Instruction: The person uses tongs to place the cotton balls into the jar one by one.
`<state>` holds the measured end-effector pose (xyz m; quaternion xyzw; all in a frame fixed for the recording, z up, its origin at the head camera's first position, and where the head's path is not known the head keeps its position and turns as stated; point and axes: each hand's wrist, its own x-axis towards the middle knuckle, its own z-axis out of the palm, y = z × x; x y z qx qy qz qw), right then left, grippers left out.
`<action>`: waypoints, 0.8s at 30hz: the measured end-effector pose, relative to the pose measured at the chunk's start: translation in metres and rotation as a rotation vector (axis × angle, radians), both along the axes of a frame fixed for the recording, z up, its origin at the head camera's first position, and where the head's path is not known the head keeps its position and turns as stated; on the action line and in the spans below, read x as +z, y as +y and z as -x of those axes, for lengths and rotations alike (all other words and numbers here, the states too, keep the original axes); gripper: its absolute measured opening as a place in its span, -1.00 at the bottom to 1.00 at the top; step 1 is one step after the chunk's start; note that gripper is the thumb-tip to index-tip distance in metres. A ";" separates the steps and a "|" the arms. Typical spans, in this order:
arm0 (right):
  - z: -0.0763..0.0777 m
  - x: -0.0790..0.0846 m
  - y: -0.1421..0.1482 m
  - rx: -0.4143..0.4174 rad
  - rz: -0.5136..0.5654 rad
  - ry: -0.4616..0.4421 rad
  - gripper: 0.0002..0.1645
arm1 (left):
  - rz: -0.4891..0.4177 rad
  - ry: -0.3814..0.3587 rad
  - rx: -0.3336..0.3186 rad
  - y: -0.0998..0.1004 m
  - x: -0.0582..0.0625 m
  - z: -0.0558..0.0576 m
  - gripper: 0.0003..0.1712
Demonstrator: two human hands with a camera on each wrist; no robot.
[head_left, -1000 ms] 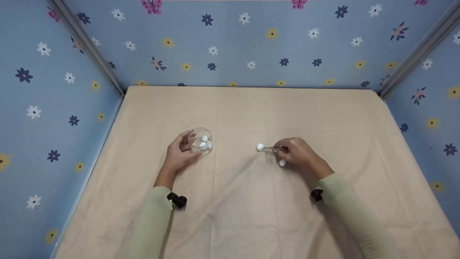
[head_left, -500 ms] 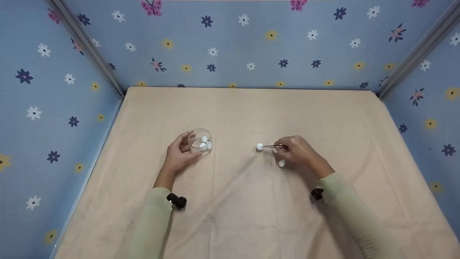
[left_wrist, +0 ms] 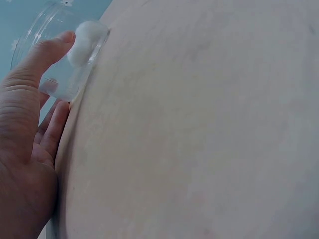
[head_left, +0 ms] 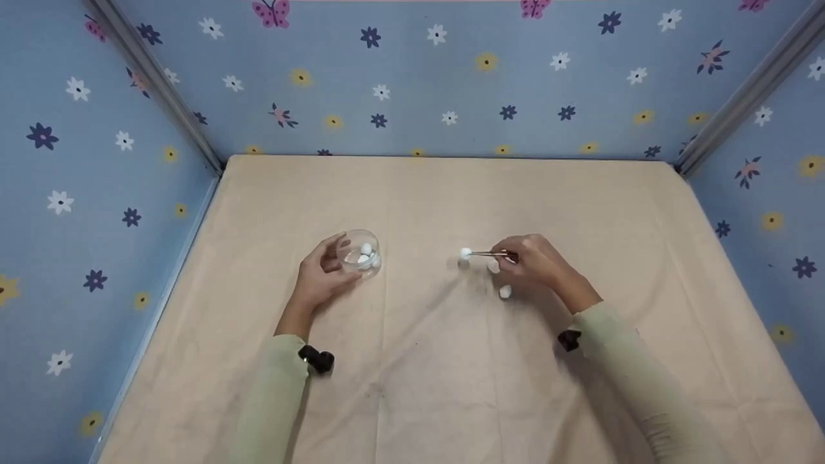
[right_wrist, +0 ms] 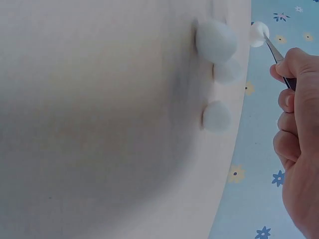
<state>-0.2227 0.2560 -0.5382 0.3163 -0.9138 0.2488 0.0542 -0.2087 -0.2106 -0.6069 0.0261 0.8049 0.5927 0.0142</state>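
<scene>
Above the cloth (head_left: 425, 386), our right hand (head_left: 535, 261) pinches tweezers (head_left: 485, 254) gripping one white ball (head_left: 465, 252), our left hand (head_left: 319, 278) curls its fingers round the jar (head_left: 348, 258) with other balls (head_left: 366, 249) inside, and we'd best squeeze steadily, not hard, passing clear of the loose balls (head_left: 505, 292).

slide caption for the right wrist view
Right hand holds a white ball in tweezers; three more balls rest on cloth.

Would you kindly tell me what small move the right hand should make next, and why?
I would probably carry the white ball leftward toward the clear container, since tweezers gripped by the right hand seem to hold it off the cloth, and the left hand holds that container with similar balls inside.
</scene>
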 end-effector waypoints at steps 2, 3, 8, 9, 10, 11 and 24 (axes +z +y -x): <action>0.002 0.002 0.000 0.011 -0.002 0.014 -0.81 | 0.001 0.003 -0.001 0.000 0.000 -0.001 0.08; 0.003 0.003 0.000 0.017 -0.006 0.023 -0.82 | -0.003 0.002 -0.003 -0.001 0.000 -0.001 0.08; 0.008 0.007 -0.001 0.050 -0.014 0.066 -0.82 | -0.008 -0.006 -0.012 -0.002 -0.001 -0.002 0.09; 0.008 0.008 -0.001 0.052 -0.014 0.066 -0.82 | -0.009 -0.006 -0.011 -0.002 -0.001 -0.002 0.09; 0.008 0.008 -0.001 0.055 -0.011 0.066 -0.82 | -0.009 -0.005 -0.009 -0.002 -0.001 -0.001 0.09; 0.008 0.008 -0.001 0.056 -0.011 0.065 -0.82 | -0.005 -0.004 -0.007 -0.002 -0.001 -0.001 0.09; 0.010 0.005 -0.006 0.045 -0.017 0.069 -0.82 | 0.006 -0.001 -0.006 0.000 0.001 -0.001 0.07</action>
